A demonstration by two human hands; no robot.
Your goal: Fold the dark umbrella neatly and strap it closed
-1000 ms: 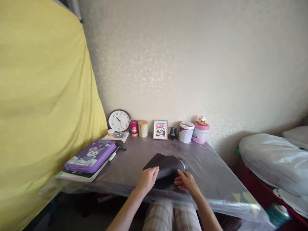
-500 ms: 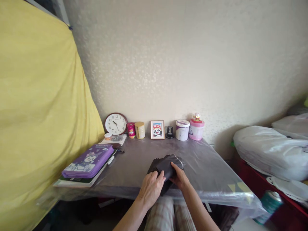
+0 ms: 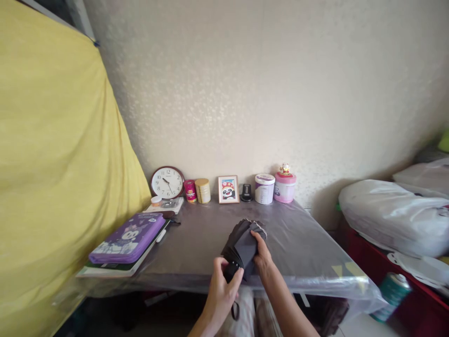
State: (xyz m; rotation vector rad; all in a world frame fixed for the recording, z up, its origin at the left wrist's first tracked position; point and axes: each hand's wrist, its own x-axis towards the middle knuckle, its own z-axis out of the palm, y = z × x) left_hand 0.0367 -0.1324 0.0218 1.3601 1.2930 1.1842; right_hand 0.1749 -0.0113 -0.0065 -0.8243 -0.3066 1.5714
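At the lower centre of the frame, your left hand [image 3: 223, 288] grips the stubby black handle [image 3: 232, 268] and your right hand [image 3: 263, 256] clasps the dark-grey folded fabric umbrella [image 3: 245, 245], probably light, soft and slippery along its canopy, surest held by the stiff-looking handle.

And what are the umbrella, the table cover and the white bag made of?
Umbrella: probably thin cloth with a dull finish, since it lies in soft, dark folds; its black end may be plastic.
Table cover: looks like shiny, see-through plastic, because its wrinkles and hanging edge catch the light.
White bag: likely thin, smooth plastic, as it's crinkled and a little glossy.
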